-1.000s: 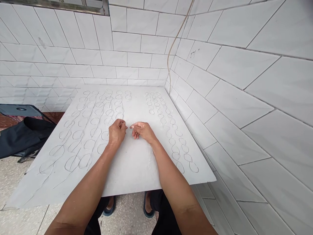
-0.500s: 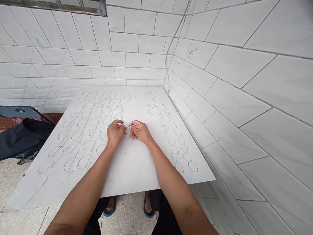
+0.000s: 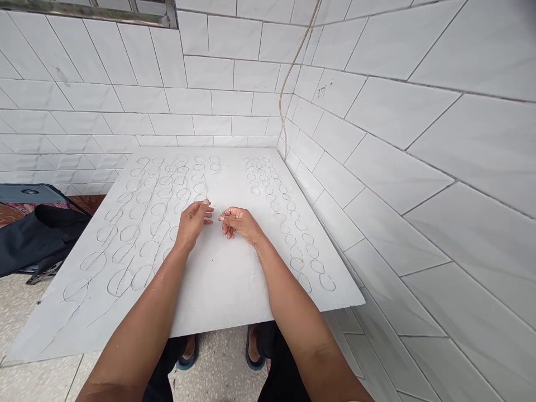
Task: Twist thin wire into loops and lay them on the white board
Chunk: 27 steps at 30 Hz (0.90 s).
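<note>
My right hand [image 3: 237, 222] pinches a thin wire loop [image 3: 228, 211] between thumb and fingertips, above the middle of the white board [image 3: 226, 279]. Just to its left, my left hand [image 3: 196, 222] has its thumb and fingers apart, close to the wire but with no grip on it that shows. Rows of larger thin wire rings [image 3: 94, 261], several with long tails, lie on the board's left side. Along the right side run smaller wire loops [image 3: 317, 266] in slanting rows, some touching or overlapping.
White tiled walls [image 3: 393, 134] border the board at the back and right, with a cable [image 3: 281, 95] hanging in the corner. On the left, dark cloth [image 3: 46, 234] drapes over a folding chair [image 3: 31, 192]. My sandaled feet [image 3: 188, 354] are below the front edge.
My left hand has drawn slightly left and its fingers have spread away from the wire. My right hand keeps its pinch on the loop. The view has shifted a little.
</note>
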### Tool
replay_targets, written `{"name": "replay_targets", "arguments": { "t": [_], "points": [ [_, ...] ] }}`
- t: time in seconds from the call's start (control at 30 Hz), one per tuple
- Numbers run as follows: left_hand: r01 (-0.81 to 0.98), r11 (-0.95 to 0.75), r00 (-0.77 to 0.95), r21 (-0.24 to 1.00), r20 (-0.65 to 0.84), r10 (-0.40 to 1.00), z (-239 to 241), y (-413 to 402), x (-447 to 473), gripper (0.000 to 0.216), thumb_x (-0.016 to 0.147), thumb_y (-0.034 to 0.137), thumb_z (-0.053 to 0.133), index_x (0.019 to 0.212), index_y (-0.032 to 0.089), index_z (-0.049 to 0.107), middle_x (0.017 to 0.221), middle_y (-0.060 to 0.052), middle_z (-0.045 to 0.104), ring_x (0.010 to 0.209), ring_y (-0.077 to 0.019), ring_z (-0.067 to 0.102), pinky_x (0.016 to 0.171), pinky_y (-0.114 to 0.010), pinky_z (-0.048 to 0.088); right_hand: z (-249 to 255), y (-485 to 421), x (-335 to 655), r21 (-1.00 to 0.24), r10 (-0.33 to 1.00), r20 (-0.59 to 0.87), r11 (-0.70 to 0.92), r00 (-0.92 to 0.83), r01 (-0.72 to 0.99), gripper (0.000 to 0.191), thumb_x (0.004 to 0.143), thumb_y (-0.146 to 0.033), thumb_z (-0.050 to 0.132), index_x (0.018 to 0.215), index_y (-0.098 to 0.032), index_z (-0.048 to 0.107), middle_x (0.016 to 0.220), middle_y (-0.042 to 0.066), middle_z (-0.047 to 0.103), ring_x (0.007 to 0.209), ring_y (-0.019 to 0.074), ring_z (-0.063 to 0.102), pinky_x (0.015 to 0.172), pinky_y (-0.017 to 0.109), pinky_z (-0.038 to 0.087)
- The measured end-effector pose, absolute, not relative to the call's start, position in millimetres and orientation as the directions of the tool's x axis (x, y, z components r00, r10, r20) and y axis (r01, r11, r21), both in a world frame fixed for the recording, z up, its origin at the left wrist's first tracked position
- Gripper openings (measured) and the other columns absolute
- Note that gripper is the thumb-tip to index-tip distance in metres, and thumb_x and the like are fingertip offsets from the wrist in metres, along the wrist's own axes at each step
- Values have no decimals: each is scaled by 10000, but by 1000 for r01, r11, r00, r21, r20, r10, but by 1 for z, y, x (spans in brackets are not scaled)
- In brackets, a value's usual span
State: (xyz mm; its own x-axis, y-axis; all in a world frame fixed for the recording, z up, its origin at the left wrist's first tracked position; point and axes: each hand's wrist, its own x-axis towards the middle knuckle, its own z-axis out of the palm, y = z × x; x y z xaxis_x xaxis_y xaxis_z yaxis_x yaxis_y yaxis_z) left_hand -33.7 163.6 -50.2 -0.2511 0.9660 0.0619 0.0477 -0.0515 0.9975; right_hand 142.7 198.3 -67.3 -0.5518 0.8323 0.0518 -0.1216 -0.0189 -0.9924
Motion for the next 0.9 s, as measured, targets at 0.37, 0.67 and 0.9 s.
{"name": "replay_targets", "arguments": {
  "t": [0.37, 0.67, 0.9],
  "points": [
    [124, -70, 88, 990, 59, 994, -37, 157, -37, 271, 849, 449, 705, 863, 181, 739, 731, -33, 661, 566, -111, 491, 537, -266, 385, -67, 195, 145, -996, 791, -6, -57, -612, -65, 478, 876, -663, 636, 810, -191, 597, 492, -55, 487, 414, 88, 436, 395, 207, 321],
    [106, -77, 55, 991, 71, 996, -42, 160, -37, 354, 830, 430, 719, 1081, 182, 736, 690, -12, 620, 576, -123, 511, 550, -272, 398, -62, 191, 140, -995, 856, 99, 68, -507, -79, 321, 926, -534, 598, 924, -213, 602, 549, -61, 529, 443, 90, 464, 430, 205, 375],
    [19, -114, 8, 993, 114, 993, -43, 161, -39, 409, 808, 420, 756, 1138, 183, 715, 645, 17, 583, 558, -107, 473, 554, -265, 376, -66, 192, 138, -991, 855, 110, 59, -506, -117, 244, 912, -443, 624, 892, -202, 589, 527, -75, 492, 421, 79, 437, 404, 196, 341]
  ]
}}
